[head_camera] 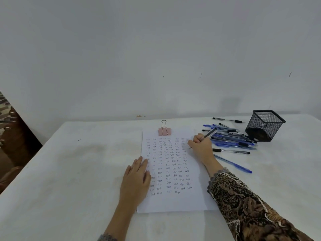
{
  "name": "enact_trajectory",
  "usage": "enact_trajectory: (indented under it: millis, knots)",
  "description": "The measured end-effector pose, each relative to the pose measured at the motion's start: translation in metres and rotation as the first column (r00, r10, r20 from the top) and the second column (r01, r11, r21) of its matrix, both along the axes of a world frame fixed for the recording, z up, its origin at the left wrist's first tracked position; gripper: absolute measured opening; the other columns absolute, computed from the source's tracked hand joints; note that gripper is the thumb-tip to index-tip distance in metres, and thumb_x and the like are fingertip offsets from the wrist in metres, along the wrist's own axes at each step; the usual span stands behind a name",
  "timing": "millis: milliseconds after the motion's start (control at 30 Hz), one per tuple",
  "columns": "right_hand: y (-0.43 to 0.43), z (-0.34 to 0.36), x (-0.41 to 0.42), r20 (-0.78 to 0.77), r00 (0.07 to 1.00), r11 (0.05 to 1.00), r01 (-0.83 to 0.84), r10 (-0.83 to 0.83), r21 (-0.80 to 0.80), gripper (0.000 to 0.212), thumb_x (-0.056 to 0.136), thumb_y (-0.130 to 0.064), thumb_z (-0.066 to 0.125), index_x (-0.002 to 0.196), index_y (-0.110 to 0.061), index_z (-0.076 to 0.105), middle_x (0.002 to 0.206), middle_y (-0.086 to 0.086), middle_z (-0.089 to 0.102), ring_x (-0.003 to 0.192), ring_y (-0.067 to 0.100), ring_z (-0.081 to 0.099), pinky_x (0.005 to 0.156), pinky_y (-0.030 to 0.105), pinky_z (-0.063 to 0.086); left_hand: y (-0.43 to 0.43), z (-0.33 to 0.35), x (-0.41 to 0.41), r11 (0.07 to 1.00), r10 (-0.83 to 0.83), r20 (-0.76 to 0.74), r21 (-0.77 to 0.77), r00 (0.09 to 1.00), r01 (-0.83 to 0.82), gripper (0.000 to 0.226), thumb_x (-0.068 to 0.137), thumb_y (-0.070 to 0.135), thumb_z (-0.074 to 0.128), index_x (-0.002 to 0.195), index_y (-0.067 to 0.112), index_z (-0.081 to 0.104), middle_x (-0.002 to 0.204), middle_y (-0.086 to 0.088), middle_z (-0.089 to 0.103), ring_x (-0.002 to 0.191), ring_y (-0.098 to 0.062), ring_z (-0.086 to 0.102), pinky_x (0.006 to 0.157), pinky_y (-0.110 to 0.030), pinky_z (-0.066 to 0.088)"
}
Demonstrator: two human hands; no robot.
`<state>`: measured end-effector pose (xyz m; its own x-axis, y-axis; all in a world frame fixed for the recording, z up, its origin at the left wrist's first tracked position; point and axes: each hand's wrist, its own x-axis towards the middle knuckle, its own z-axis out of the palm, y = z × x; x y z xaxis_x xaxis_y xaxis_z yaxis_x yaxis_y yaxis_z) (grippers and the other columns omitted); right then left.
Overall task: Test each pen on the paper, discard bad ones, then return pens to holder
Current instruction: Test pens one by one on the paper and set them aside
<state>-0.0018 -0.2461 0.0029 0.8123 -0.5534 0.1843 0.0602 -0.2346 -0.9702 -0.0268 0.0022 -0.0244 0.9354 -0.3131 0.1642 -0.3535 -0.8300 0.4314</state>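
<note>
The right hand [199,146] pinches a pen [210,133] between thumb and fingers, with its tip down at the upper right edge of the paper [173,202], in the narrow blank strip beside the columns of written words. The left hand [137,178] lies flat, fingers straight and together, pressing the sheet's left edge to the table [69,171]. To test well, press firmly so the sheet cannot slide, write one short word with light, even pressure, and check the line for gaps. A binder clip [164,131] grips the top edge. The other pens [232,138] lie heaped just right of the paper, and the mesh holder [264,125] stands beyond them.
</note>
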Motion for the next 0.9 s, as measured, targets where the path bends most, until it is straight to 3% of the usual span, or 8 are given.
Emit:
enact_trajectory:
  millis: [167,333,400,567,667,767,900]
  knots:
    - [-0.0031,-0.0044,0.0025,0.018,0.999,0.999,0.032,-0.032,0.015,0.051,0.072,0.014,0.054,0.051,-0.019,0.022,0.052,-0.004,0.023,0.051,0.008,0.023,0.064,0.018,0.030,0.0007,0.0013,-0.0006,1.000,-0.005,-0.016,-0.012,1.000,0.005,0.065,0.082,0.041,0.013,0.143,0.025,0.026,0.153,0.008,0.016,0.141,-0.005,0.010,0.109,-0.018,-0.004]
    - [-0.0037,-0.0064,0.0026,0.021,1.000,1.000,0.012,-0.012,0.003,0.052,0.073,0.014,0.053,0.051,-0.020,0.021,0.051,-0.003,0.022,0.045,0.004,0.023,0.074,0.013,0.032,-0.0003,0.0022,-0.0010,1.000,-0.010,-0.010,-0.014,1.000,0.010,0.062,0.085,0.039,0.014,0.144,0.024,0.025,0.154,0.008,0.015,0.142,-0.005,0.010,0.110,-0.018,-0.003]
    - [-0.0038,-0.0078,0.0034,0.033,0.999,0.999,0.033,-0.034,0.037,0.052,0.072,0.014,0.053,0.050,-0.021,0.021,0.050,-0.004,0.022,0.046,0.002,0.026,0.074,0.016,0.028,0.0001,0.0016,-0.0004,1.000,-0.010,-0.010,-0.012,1.000,0.010,0.057,0.089,0.038,0.016,0.144,0.024,0.025,0.154,0.008,0.015,0.142,-0.005,0.009,0.110,-0.018,-0.003]
    - [-0.0027,-0.0033,0.0012,0.051,0.999,1.000,0.018,-0.019,0.016,0.052,0.074,0.015,0.051,0.051,-0.020,0.020,0.053,-0.002,0.020,0.049,0.002,0.024,0.082,0.010,0.027,0.0005,-0.0012,0.0004,1.000,-0.009,-0.002,-0.005,1.000,0.009,0.073,0.078,0.048,0.003,0.144,0.025,0.026,0.153,0.009,0.016,0.141,-0.005,0.010,0.109,-0.018,-0.004]
    - [-0.0017,-0.0039,-0.0002,0.055,0.998,1.000,0.024,-0.024,0.000,0.052,0.074,0.016,0.052,0.052,-0.019,0.021,0.053,-0.002,0.021,0.056,0.011,0.022,0.073,0.011,0.032,-0.0003,-0.0004,0.0005,1.000,-0.010,-0.003,-0.005,1.000,0.010,0.066,0.081,0.041,0.011,0.144,0.024,0.025,0.154,0.008,0.015,0.141,-0.005,0.009,0.109,-0.018,-0.004]
    - [-0.0011,-0.0022,0.0000,0.066,0.998,1.000,0.006,-0.006,-0.007,0.052,0.075,0.017,0.050,0.054,-0.020,0.021,0.055,-0.001,0.021,0.058,0.011,0.021,0.069,0.000,0.029,0.0000,-0.0011,0.0002,1.000,-0.010,0.005,-0.006,1.000,0.010,0.074,0.078,0.049,0.002,0.144,0.025,0.024,0.154,0.009,0.015,0.141,-0.005,0.009,0.109,-0.018,-0.004]
    - [0.0012,-0.0023,-0.0015,0.038,0.999,0.999,0.005,-0.006,0.036,0.052,0.075,0.017,0.050,0.053,-0.021,0.021,0.055,-0.003,0.021,0.051,0.005,0.020,0.070,0.010,0.025,-0.0003,-0.0017,-0.0003,1.000,0.000,0.010,-0.022,1.000,0.000,0.065,0.082,0.041,0.013,0.143,0.024,0.028,0.153,0.009,0.018,0.141,-0.005,0.012,0.110,-0.019,-0.002]
